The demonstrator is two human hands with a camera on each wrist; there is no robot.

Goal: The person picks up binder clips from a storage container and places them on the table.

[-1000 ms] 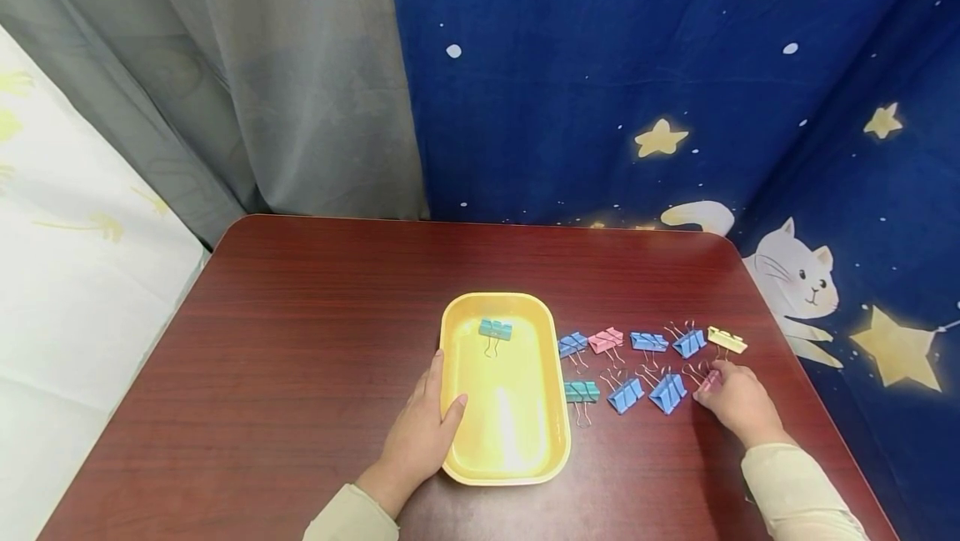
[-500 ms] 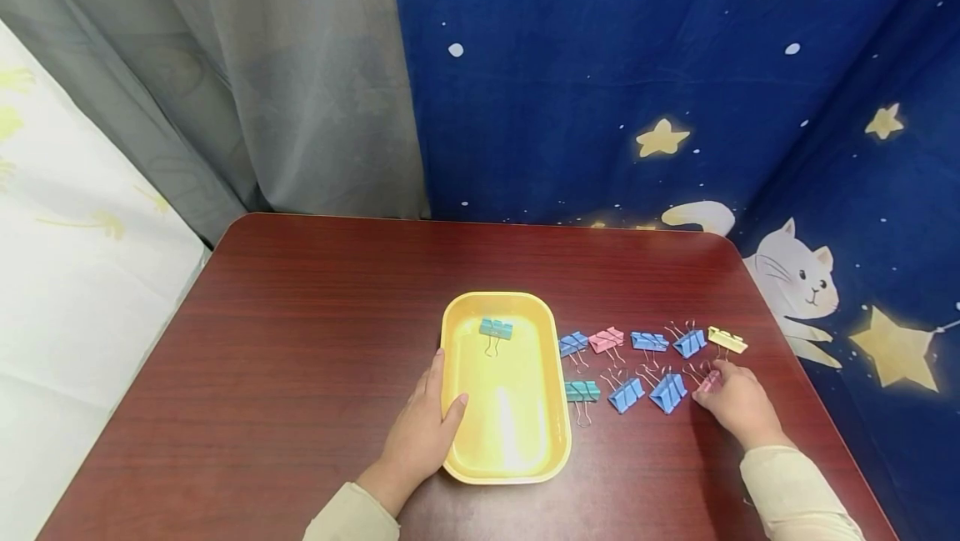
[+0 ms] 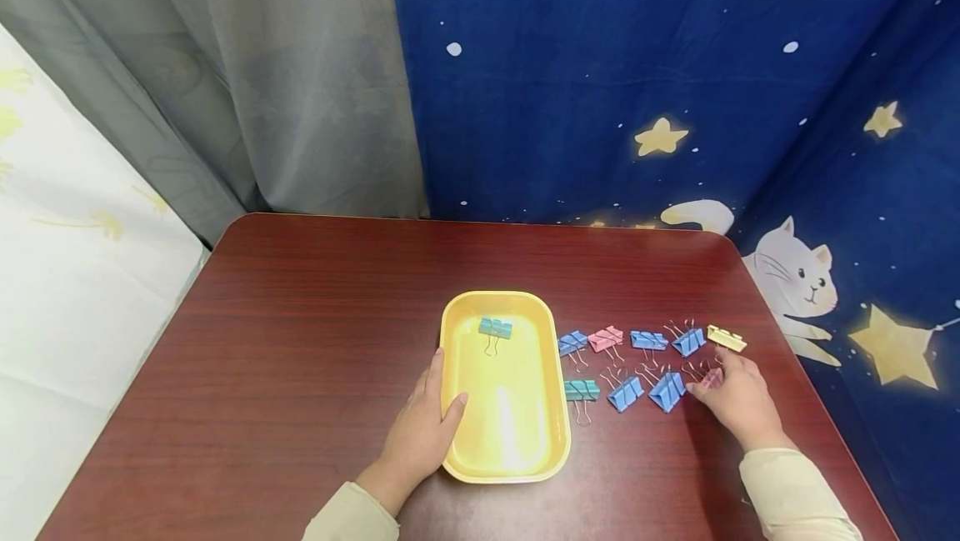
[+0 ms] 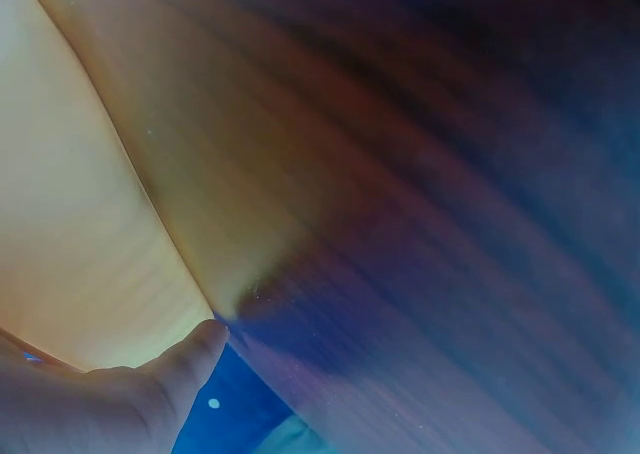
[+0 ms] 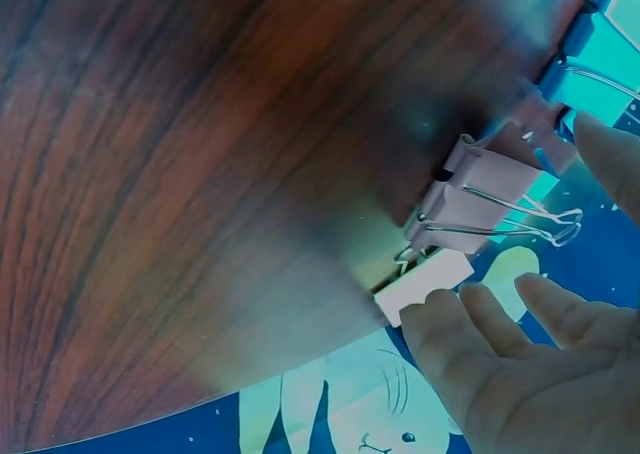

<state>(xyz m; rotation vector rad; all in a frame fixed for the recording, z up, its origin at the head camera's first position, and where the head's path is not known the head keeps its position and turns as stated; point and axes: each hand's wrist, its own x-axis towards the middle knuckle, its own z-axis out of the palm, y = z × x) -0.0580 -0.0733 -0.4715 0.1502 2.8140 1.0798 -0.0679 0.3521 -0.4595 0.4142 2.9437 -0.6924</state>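
The left hand [image 3: 422,433] is resting against the left rim of the yellow tray [image 3: 536,462], with the thumb lying over the rim and the fingers straight along the outer wall; this placement appears to be bracing the tray so that it is not sliding on the table [image 3: 300,341]. In the left wrist view, a fingertip [image 4: 190,359] is touching the tray wall where it meets the table.

The right hand [image 3: 738,403] is reaching over a pink clip [image 3: 711,378] lying at the right end of the near row of clips. In the right wrist view, the fingers [image 5: 470,344] are spread apart and relaxed around the pink clip [image 5: 480,199], not clamped on it; whether a fingertip is touching it cannot be determined.

One teal clip [image 3: 495,328] is lying inside the tray near its far end. The remaining clips are lying in two rows just right of the tray, among them a yellow clip [image 3: 726,338] at the far right and a blue clip [image 3: 666,391] just beside the pink one.
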